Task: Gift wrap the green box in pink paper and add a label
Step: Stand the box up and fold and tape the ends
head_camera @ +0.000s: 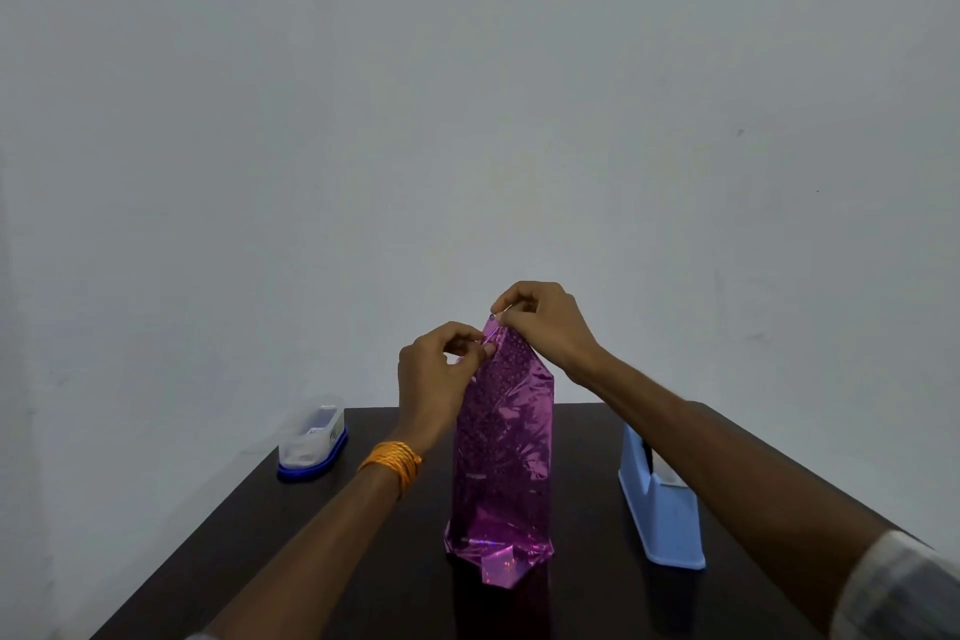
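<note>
At the lower left of the frame, a clear container (311, 442) with a blue base stands on the dark tabletop (291, 551). The left grip (436, 372), with orange thread (393, 463) on its wrist, pinches the top of the pink paper (501, 463). This paper covers the box, upright at lower centre. The right grip (543, 322) pinches the same peak. A light blue holder (662, 504) stands at the lower right.

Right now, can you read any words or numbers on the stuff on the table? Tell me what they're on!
Nothing here can be read.
The sticker on the side of the clear tub: too small and blurred to read.
The pink paper: only a dotted pattern, no words.
The light blue dispenser: no writing shows.
</note>
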The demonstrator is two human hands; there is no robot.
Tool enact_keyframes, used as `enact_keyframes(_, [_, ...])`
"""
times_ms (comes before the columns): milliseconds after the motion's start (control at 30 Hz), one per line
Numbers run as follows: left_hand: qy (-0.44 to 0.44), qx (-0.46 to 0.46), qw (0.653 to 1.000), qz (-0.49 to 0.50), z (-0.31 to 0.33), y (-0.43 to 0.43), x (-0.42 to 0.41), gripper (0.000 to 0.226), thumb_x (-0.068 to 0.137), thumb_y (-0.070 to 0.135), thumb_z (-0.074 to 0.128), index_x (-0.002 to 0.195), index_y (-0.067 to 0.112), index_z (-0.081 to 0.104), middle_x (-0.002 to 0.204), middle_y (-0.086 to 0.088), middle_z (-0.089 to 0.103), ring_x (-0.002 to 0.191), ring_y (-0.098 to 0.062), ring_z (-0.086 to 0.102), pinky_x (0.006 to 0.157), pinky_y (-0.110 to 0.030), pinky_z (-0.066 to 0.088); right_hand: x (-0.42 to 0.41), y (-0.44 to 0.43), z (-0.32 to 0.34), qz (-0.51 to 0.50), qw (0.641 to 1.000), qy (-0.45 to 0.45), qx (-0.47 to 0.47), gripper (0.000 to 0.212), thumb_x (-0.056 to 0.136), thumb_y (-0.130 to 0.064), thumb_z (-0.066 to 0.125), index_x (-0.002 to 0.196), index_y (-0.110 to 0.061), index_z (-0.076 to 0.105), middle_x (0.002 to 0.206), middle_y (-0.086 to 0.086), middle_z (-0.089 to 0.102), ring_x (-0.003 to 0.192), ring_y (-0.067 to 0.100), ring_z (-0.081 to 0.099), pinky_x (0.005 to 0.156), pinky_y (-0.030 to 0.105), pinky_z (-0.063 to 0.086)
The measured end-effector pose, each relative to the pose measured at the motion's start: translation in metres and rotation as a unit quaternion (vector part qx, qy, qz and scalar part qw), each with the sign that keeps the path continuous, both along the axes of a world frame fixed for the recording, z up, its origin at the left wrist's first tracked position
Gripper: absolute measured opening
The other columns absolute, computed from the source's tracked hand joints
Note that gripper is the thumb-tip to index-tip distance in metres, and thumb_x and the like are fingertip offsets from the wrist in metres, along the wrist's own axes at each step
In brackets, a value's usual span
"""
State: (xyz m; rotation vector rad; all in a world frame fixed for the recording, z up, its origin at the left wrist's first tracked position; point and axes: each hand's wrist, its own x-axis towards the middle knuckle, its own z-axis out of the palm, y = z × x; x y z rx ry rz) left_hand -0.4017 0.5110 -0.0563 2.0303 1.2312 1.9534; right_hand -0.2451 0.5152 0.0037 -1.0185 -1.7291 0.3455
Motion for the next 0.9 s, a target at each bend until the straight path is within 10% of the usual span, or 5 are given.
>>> enact_keyframes(900, [-0.134,-0.076,0.968,-0.197,0.007,-0.005,0.003,0.021,0.082,0.014,0.077,0.101,0.018,0.07,0.09,0.006,0.076,0.09,-0.007,0.07,0.076,-0.018,0.056,0.016,-0.004,-0.001,0.063,0.998,-0.008,-0.003,0.006,0.085,-0.016,0.073,0.09,-0.018,0.075,0.085,-0.005,0.075,0.085,0.009,0.071,0.085,0.032,0.057])
